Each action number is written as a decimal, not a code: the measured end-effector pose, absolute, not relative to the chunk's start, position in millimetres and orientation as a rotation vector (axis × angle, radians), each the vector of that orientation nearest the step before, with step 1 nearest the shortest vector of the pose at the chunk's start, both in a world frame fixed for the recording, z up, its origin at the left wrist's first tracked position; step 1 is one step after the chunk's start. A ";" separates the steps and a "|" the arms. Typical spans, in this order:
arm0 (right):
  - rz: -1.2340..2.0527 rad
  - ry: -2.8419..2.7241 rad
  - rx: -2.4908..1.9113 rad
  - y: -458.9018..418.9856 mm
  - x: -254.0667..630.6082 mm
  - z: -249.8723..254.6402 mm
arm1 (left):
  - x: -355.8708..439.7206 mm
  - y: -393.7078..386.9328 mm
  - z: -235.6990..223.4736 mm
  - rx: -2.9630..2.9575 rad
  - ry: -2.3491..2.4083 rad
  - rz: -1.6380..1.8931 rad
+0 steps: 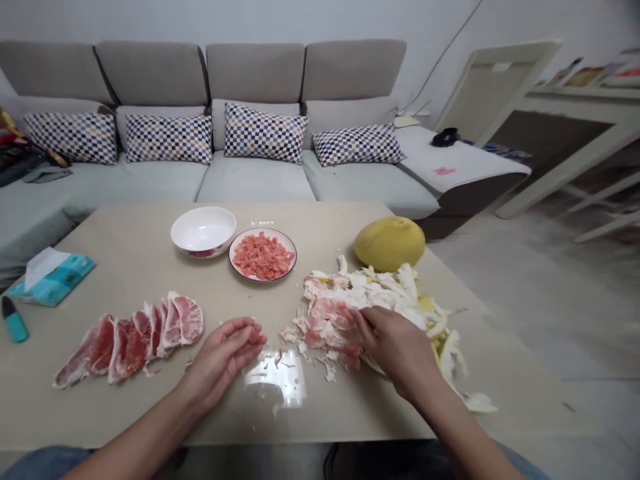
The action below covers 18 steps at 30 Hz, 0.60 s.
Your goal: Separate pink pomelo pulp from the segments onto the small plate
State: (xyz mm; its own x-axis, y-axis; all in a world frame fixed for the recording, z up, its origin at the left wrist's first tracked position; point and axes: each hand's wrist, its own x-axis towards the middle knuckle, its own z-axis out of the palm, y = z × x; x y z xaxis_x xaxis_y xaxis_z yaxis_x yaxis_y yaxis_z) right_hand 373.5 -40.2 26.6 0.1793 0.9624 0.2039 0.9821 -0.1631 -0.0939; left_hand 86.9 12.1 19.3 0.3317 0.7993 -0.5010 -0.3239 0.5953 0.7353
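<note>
My left hand (pixel 227 357) is half curled above the table's near side, with a small pink piece of pomelo flesh (pixel 256 332) held at its fingertips. On the right, my right hand (pixel 397 347) has thumb and fingers pinched together over a heap of white and pink pomelo peel and membrane (pixel 333 323). Whatever the pinch holds is hidden against the heap. Left of my left hand lies a row of pink-red pomelo segments (pixel 133 340), partly covered in white skin. Beyond my hands, a dark-rimmed plate (pixel 294 263) carries loose pink pomelo flesh.
A white bowl (pixel 203 227) stands beside the plate. One whole yellow pomelo (pixel 390 243) sits behind the peel heap. At the table's left are a blue tissue pack (pixel 65 280) and a teal-handled tool (pixel 17 327). A grey sofa (pixel 255 177) runs behind the table.
</note>
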 end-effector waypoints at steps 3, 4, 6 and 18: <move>-0.143 -1.867 -2.094 -38.4 374.3 21.2 | 106.7 56.2 34.6 0.732 0.959 0.903; -0.136 -1.879 -2.068 -38.4 374.2 20.3 | 115.2 73.9 38.8 0.766 0.956 0.925; -0.117 -1.925 -2.044 -39.1 374.0 19.6 | 133.2 109.4 44.8 0.834 0.967 0.971; -0.185 -1.872 -1.918 -49.0 374.7 31.7 | 153.4 168.9 23.1 1.579 1.173 1.029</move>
